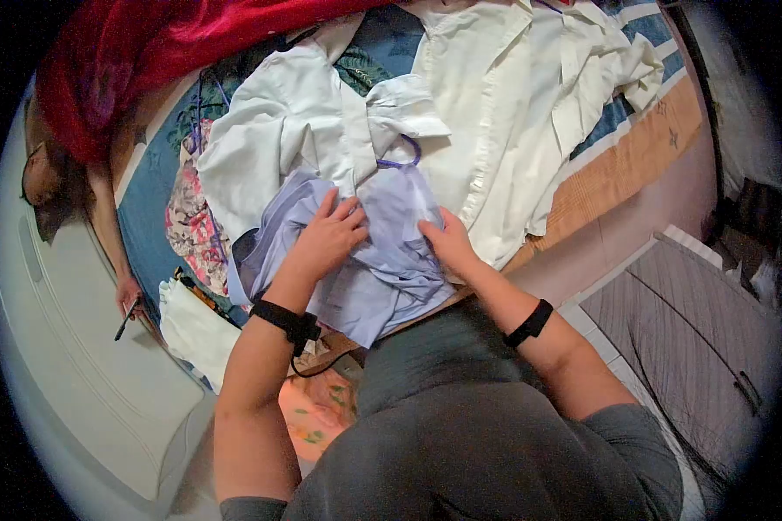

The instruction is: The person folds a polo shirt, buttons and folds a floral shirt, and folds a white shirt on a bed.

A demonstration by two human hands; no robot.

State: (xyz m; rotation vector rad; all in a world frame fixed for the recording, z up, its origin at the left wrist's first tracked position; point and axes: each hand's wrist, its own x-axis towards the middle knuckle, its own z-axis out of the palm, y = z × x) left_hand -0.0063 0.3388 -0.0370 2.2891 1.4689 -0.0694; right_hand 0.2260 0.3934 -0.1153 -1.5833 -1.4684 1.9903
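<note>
A crumpled lavender garment [382,278] lies at the near edge of the bed, in front of my body. My left hand [332,233] rests on its left part with the fingers spread. At its right edge, my right hand [447,240] pinches the lavender cloth between thumb and fingers. Just beyond lies a white shirt [269,130], partly touching the lavender cloth. A purple loop [404,156] shows between the white shirt and the lavender garment. To the right, a cream shirt [469,104] is spread out.
Floral cloth [191,217] and folded white cloth [195,326] lie at the left. Another person [104,208] lies along the bed's left side under a red blanket [130,61], a dark thin object in one hand. A grey wood-patterned surface [686,321] stands at the right.
</note>
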